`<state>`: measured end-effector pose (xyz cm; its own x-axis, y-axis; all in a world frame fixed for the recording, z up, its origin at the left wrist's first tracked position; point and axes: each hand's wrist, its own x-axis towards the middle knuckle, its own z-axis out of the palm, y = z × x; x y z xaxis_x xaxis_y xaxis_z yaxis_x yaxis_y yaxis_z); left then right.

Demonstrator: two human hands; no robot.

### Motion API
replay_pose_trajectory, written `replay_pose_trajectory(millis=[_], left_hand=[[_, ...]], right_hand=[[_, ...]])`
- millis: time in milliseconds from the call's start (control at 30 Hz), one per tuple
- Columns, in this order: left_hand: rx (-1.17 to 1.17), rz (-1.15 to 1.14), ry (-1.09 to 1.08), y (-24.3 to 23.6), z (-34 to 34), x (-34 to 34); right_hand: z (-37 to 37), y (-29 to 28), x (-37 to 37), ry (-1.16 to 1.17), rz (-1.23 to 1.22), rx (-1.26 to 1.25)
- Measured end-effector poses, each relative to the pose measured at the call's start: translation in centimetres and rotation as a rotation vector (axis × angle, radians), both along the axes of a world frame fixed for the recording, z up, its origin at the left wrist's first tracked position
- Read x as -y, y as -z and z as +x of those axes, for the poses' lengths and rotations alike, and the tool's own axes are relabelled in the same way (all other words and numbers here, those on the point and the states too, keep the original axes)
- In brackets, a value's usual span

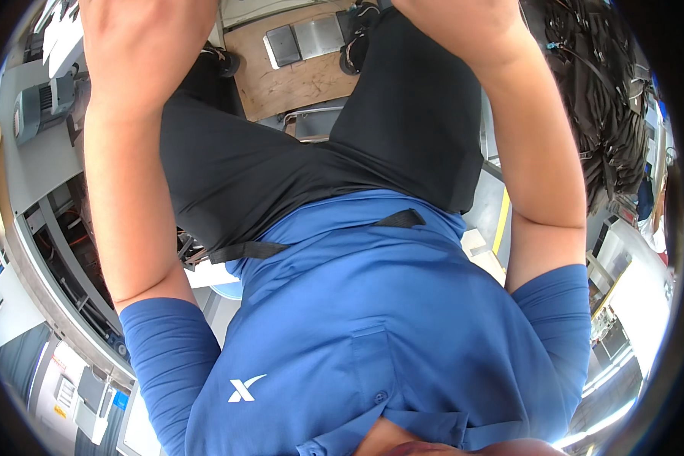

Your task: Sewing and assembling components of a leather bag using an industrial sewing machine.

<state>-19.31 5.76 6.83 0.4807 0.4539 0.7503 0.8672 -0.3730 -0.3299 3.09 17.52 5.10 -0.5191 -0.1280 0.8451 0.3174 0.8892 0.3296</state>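
My left hand reaches up to the top edge at the left, and only its back and wrist show. At the top, right of the middle, my right hand is likewise cut off by the picture's edge. The fingers of both hands lie outside the view, so anything they hold is hidden. A white machine part is the nearest thing to the left hand. Beyond my right forearm hangs a thick bundle of dark, strand-like material.
My legs in black trousers are spread above a wooden board. On it lie a dark and silver flat plate and my dark sandals. A grey motor-like housing stands at the left beside a curved bench edge.
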Motion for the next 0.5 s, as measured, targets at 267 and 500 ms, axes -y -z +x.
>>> replay_pose_trajectory(millis=[267,500], left_hand=[[0.233,-0.072,0.08,0.3,0.2,-0.3],[0.043,-0.031,0.064,-0.9,0.5,0.0]], right_hand=[[0.1,-0.4,1.0,0.058,-0.045,0.039],[0.0,-1.0,2.0,-0.054,-0.097,-0.027]])
